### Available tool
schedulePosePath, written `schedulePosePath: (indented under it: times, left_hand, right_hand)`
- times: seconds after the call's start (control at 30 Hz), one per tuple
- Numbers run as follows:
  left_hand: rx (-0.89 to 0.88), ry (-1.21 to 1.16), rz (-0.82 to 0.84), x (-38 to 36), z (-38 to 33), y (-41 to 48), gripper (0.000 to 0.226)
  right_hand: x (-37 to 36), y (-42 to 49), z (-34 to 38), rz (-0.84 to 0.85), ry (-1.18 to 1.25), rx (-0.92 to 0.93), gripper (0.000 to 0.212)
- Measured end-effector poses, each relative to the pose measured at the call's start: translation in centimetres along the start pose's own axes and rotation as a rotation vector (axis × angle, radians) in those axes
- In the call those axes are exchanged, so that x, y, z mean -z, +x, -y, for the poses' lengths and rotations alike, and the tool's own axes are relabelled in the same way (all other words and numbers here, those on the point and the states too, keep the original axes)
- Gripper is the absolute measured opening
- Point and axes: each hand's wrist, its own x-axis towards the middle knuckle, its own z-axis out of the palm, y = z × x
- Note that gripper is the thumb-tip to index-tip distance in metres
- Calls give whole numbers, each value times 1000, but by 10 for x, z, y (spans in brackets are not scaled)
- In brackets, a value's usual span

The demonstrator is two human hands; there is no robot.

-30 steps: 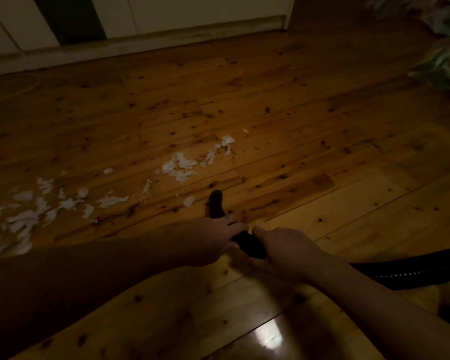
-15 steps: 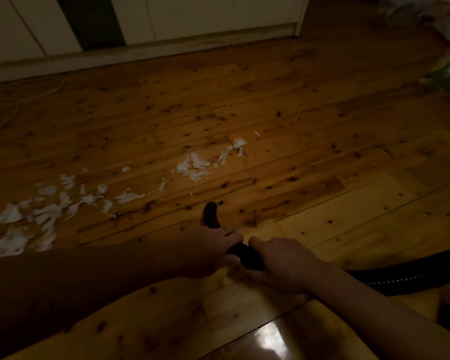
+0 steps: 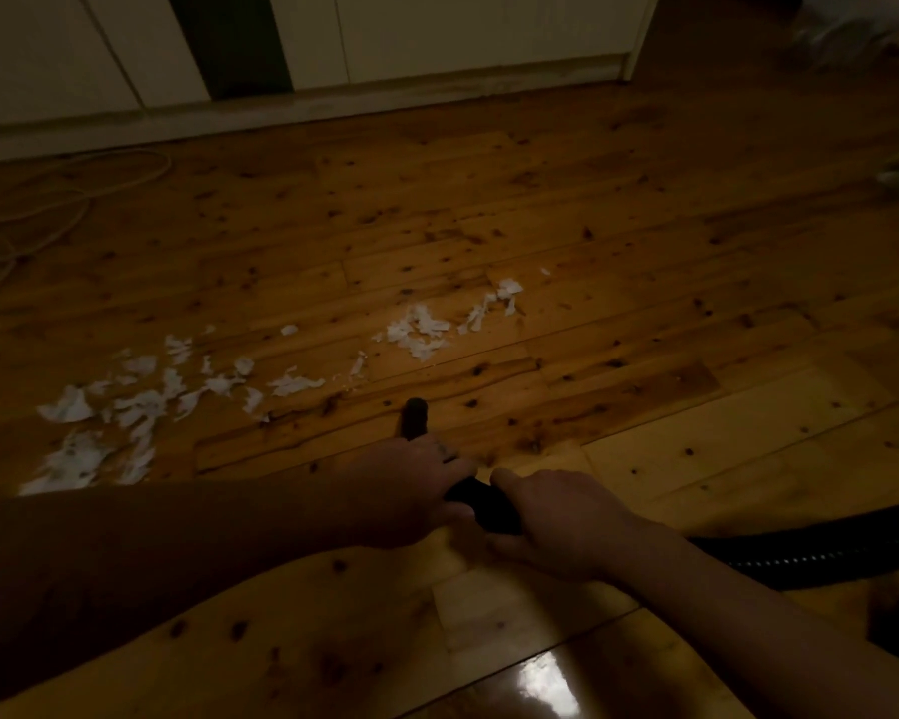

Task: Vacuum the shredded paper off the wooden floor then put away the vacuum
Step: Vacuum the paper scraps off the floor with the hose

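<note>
over paper-strewn wooden floor (image 3: 644, 241), left fingers (image 3: 453, 463) and right fingers (image 3: 512, 482) clasp the vacuum nozzle (image 3: 486, 505).

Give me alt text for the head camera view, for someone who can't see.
A left hand and right hand grip a black nozzle low over a wooden floor, its tip just short of white paper shreds scattered ahead and leftward. A ribbed hose trails right; a pale cord lies far left.

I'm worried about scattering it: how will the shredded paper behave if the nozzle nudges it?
Probably very light: the shredded paper lies in thin torn scraps, so the nozzle likely scatters it. Likely floppy: edges look crumpled. Scraps may slide on the glossy floor.
</note>
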Motion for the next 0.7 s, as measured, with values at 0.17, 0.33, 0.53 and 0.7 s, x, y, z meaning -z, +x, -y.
schedulePosePath:
  times: [0.17,0.33,0.53,0.7]
  left_hand:
    - [20,-26,37,-2,4,-9,44]
    - [44,-54,42,-5,13,-20,45]
    - [64,-48,12,-7,21,-31,45]
    - [36,29,-51,-12,31,-39,42]
  right_hand:
    - [-2,5,10,25,-10,11,48]
    - [-2,14,20,27,4,26,47]
    - [-1,23,31,37,31,26,45]
    - [1,34,39,40,20,34,44]
